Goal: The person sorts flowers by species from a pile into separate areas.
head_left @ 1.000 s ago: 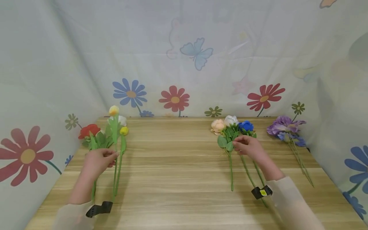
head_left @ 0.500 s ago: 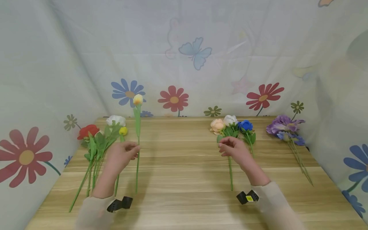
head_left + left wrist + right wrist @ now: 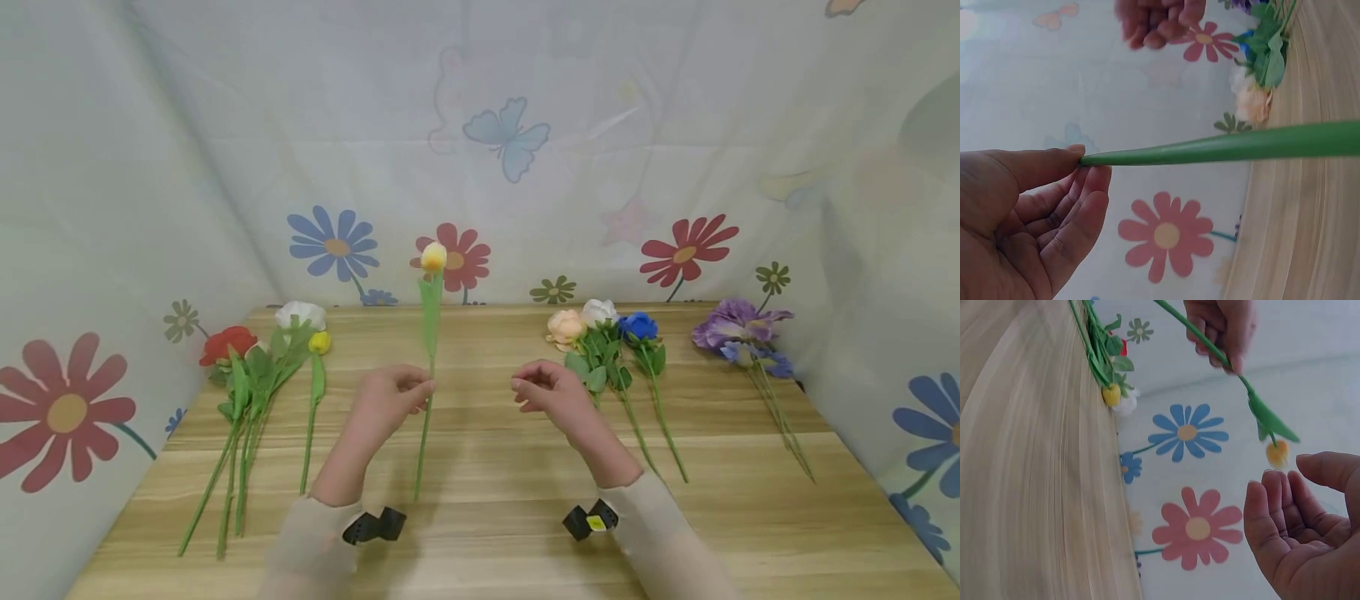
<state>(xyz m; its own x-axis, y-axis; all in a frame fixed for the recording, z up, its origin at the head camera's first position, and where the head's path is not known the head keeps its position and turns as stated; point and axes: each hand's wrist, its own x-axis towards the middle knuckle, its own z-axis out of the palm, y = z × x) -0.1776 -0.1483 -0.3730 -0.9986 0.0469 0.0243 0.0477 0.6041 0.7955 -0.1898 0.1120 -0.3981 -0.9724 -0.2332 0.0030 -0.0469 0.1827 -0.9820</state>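
yellow tulip (image 3: 433, 257) stands upright above the table (image 3: 495, 467), stem pinched mid-length in the left hand (image 3: 386, 400), while the right hand (image 3: 547, 392), loosely curled and empty, hovers just beside.

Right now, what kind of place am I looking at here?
Probably a small craft or flower-arranging booth. A wooden table is curtained on three sides by a flower-and-butterfly cloth, artificial flowers lie in bunches on it, and the left hand holds a yellow tulip upright.
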